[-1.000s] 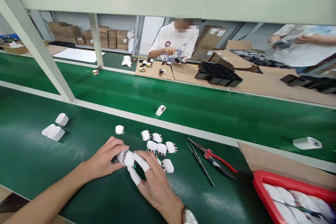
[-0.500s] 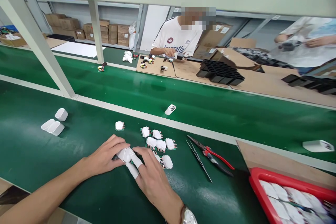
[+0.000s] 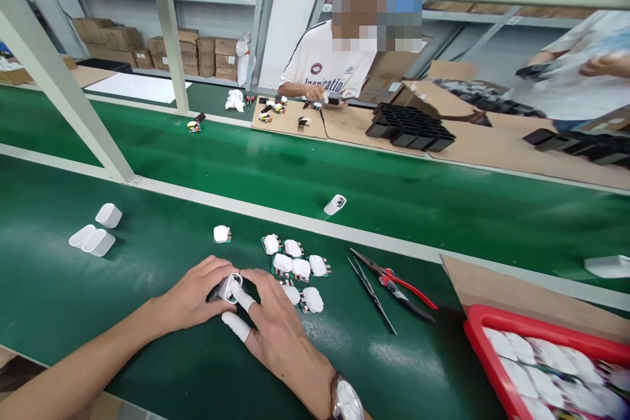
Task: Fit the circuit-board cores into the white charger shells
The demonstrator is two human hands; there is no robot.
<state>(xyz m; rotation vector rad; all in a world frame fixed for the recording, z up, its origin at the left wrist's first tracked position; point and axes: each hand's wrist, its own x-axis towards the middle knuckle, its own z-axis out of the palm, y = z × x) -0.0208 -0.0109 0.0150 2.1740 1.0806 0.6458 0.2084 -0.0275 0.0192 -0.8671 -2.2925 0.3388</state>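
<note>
My left hand (image 3: 207, 289) is closed round a small white plastic housing (image 3: 229, 290), whose oval opening faces up toward me. White finger cots cover the thumb and index finger of my right hand (image 3: 275, 315). That index finger reaches into the opening, while other fingers curl against the housing's far rim and the thumb stands away. What lies deep inside is hidden by the finger. Just right of my hands lie several small circuit boards (image 3: 300, 269) topped with white pads. One similar board (image 3: 222, 234) sits apart, beyond my left hand.
Three white housings (image 3: 98, 243) stand at left. Tweezers (image 3: 371, 295) and red-black pliers (image 3: 394, 282) lie right of the boards; a red bin (image 3: 475, 335) holds padded parts. On the green conveyor belt (image 3: 236, 164) lies a white housing (image 3: 335, 204). Two people work beyond it.
My right index finger has moved from the housing's top into its opening, and the thumb has come away. The housing on the belt has shifted right. My view has tilted slightly.
</note>
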